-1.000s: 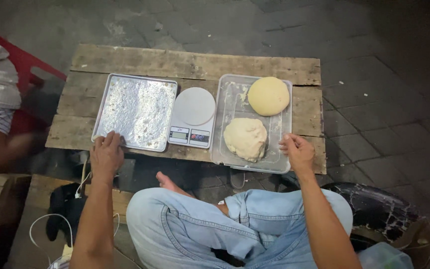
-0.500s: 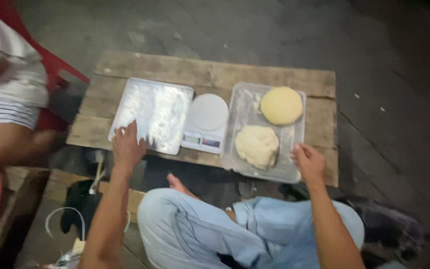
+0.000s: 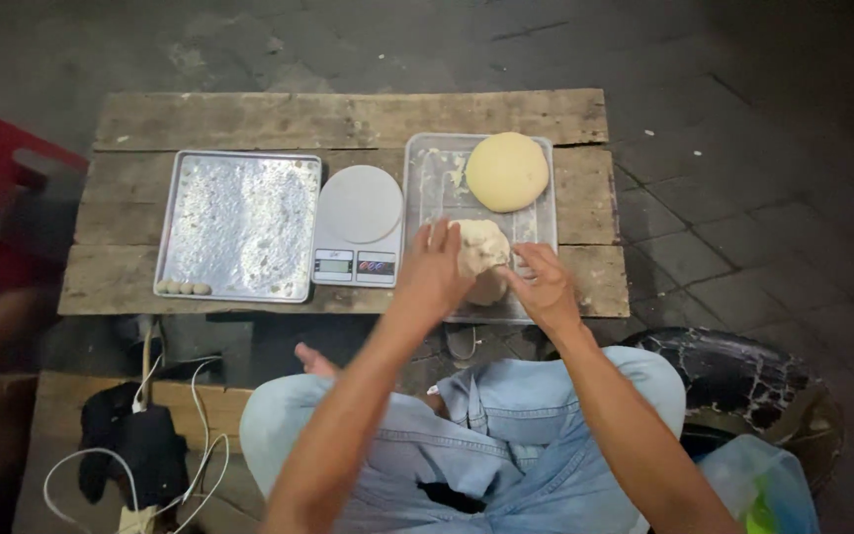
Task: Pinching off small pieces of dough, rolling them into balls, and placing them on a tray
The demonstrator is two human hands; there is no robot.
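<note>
Both hands on the pale dough lump [image 3: 483, 259] at six o'clock in the right tray [image 3: 430, 188], left hand [image 3: 432, 272] cupping, right hand [image 3: 546, 287] pinching its edge; likely sticking to fingers; tray near the board [image 3: 338, 119] edge, liable to tip if pulled.
</note>
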